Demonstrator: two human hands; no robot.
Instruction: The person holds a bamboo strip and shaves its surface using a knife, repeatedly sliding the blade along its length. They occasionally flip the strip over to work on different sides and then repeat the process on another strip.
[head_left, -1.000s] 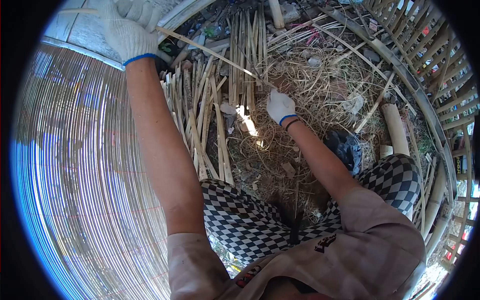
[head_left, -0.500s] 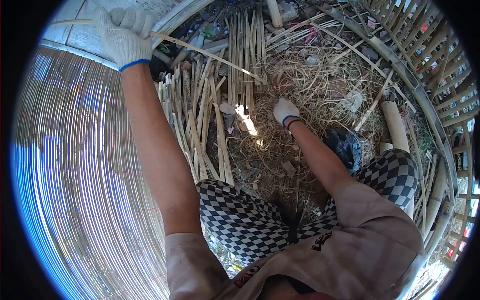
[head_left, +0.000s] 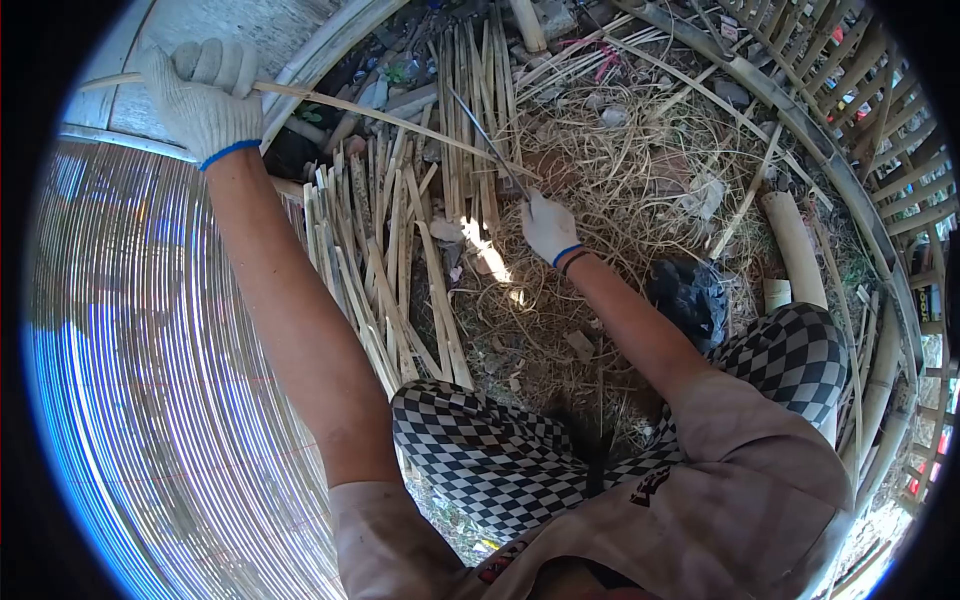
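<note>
A white knit glove with a blue cuff covers my left hand (head_left: pixel 208 95), whose fingers are wrapped round a long bamboo strip (head_left: pixel 385 118). The strip slants down to the right, its far end close to my right hand (head_left: pixel 550 225). That hand, gloved too, is closed on a knife; its long, thin, dark blade (head_left: pixel 484 137) points up and left and crosses over the strip in this view. The knife's handle is hidden in my fist. Under the strip lie split bamboo pieces (head_left: pixel 395 260) and a second bundle of bamboo strips (head_left: pixel 468 110).
Curly bamboo shavings (head_left: pixel 625 160) litter the ground beyond my right hand. A black plastic bag (head_left: pixel 692 295) lies beside my right forearm, near a thick bamboo pole piece (head_left: pixel 795 245). Slatted bamboo screening (head_left: pixel 180 350) fills the left side; a bamboo lattice (head_left: pixel 870 130) stands at right.
My left hand has shifted left and slightly down with the strip. My right hand has moved a little left, and the knife blade now shows clearly, angled up across the strip.
</note>
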